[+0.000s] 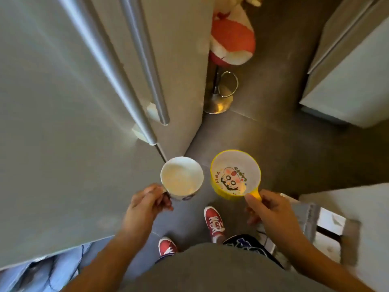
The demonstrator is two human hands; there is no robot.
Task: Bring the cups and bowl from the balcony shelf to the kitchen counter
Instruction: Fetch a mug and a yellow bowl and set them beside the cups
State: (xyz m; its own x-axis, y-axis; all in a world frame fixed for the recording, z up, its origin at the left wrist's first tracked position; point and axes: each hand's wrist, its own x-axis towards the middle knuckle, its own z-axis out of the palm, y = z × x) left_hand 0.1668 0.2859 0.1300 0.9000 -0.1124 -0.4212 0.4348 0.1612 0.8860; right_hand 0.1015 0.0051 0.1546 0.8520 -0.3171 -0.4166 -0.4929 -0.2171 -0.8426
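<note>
1. Fingers of the left hand point(147, 202) are curled around the handle of a white cup point(182, 179), thumb on top, pinching it closed; fingers of the right hand point(271, 209) pinch the short yellow handle of a yellow-rimmed bowl point(235, 174), thumb pressed on top and the rest folded underneath.
2. Both vessels ride upright and level in front of the body, just beside each other but apart, above the dark floor point(284, 144). Both look empty, though the blur leaves this uncertain.
3. Judged from this, the step in hand is the carry, with neither piece yet set down. No counter top can be picked out for certain.
4. To carry well, keep the wrists level and hold a gap between the rims so they do not knock.
5. A single small handle gives the bowl leverage to tip; a firm thumb should counter that.
6. On the left stands a tall grey refrigerator point(63, 123) with long bar handles, near the cup; keep the left elbow in when passing.
7. Ahead, a stool point(219, 102) carrying a plush toy point(231, 36) narrows the way; steer clear of its base.
</note>
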